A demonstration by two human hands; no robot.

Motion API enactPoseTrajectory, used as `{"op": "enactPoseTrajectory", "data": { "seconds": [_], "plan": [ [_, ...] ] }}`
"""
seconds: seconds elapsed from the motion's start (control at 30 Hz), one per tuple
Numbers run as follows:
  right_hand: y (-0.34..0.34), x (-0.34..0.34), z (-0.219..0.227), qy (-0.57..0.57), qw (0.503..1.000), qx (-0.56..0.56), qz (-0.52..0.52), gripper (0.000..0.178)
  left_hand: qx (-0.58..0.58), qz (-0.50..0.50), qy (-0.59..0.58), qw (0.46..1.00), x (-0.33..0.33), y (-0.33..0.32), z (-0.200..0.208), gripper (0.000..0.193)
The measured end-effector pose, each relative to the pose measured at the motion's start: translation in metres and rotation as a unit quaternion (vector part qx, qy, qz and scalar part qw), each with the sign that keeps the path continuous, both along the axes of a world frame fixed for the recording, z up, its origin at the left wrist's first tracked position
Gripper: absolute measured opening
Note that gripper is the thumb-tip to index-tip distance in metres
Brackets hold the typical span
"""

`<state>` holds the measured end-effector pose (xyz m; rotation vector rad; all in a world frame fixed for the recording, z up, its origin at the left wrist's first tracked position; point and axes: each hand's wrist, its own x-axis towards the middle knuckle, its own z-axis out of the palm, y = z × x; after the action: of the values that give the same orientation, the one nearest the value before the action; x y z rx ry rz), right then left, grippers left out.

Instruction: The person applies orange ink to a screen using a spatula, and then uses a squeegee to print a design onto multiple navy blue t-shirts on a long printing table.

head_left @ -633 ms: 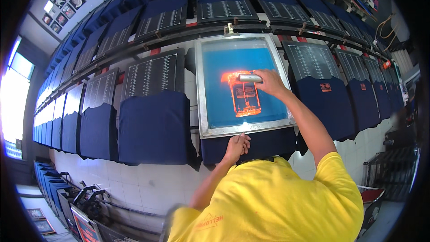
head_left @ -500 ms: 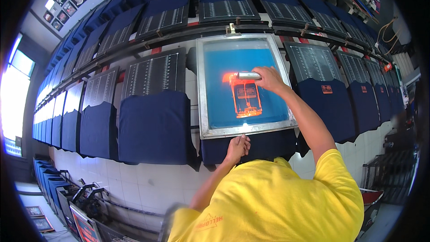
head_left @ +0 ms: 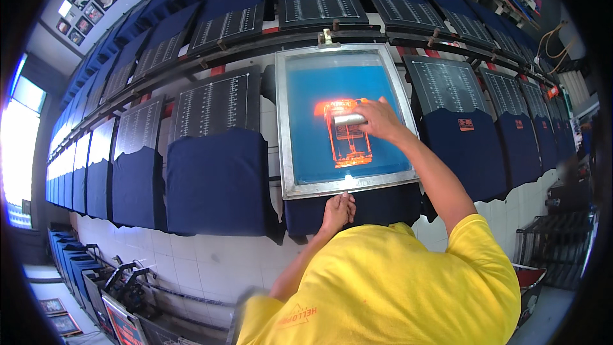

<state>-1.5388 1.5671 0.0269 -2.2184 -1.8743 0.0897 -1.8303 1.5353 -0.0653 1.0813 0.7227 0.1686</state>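
A silver-framed printing screen (head_left: 288, 121) with blue mesh lies over a board dressed in a dark navy T-shirt (head_left: 383, 207). My right hand (head_left: 378, 118) is wrapped round the end of a squeegee (head_left: 347, 119) with a silver handle, which rests on the mesh. Bright orange ink (head_left: 353, 161) is spread around a rectangular design, with a thicker band beyond the squeegee. At the screen's near edge, my left hand (head_left: 339, 211) is closed with its fingers curled. Whatever its fingers may hold is hidden.
On the left, a navy T-shirt (head_left: 218, 182) covers part of a black board with white scale marks. To the right, another navy shirt (head_left: 461, 147) bears a small orange print. More shirt-covered boards stand in rows beyond a dark rail (head_left: 252, 46).
My right hand has drawn the squeegee a short way toward me, over the upper part of the design. The left hand stays at the screen's near edge.
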Motion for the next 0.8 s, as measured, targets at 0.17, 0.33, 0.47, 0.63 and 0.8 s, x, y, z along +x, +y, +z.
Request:
{"op": "enactPoseTrajectory", "data": {
  "seconds": [0.17,0.33,0.47,0.63,0.8],
  "plan": [
    [-0.067,-0.060,0.005,-0.001,0.999,0.042,0.017,0.041,-0.010,0.003,0.011,1.000,0.000,0.000,0.004,0.039],
    [-0.117,-0.102,-0.016,-0.015,0.997,0.072,0.010,0.055,-0.051,-0.009,0.025,0.998,-0.001,0.005,0.005,0.036],
    [-0.134,-0.116,-0.025,-0.001,0.997,0.073,0.008,0.059,-0.130,-0.033,0.009,0.991,-0.003,0.015,0.000,0.032],
    [-0.142,-0.120,-0.030,0.018,0.997,0.072,0.010,0.060,-0.112,-0.070,0.008,0.991,-0.006,0.020,-0.006,0.025],
    [-0.145,-0.110,-0.020,0.125,0.980,0.153,0.006,0.050,-0.028,-0.130,0.030,0.991,-0.019,0.022,0.023,0.028]
  ]
}}
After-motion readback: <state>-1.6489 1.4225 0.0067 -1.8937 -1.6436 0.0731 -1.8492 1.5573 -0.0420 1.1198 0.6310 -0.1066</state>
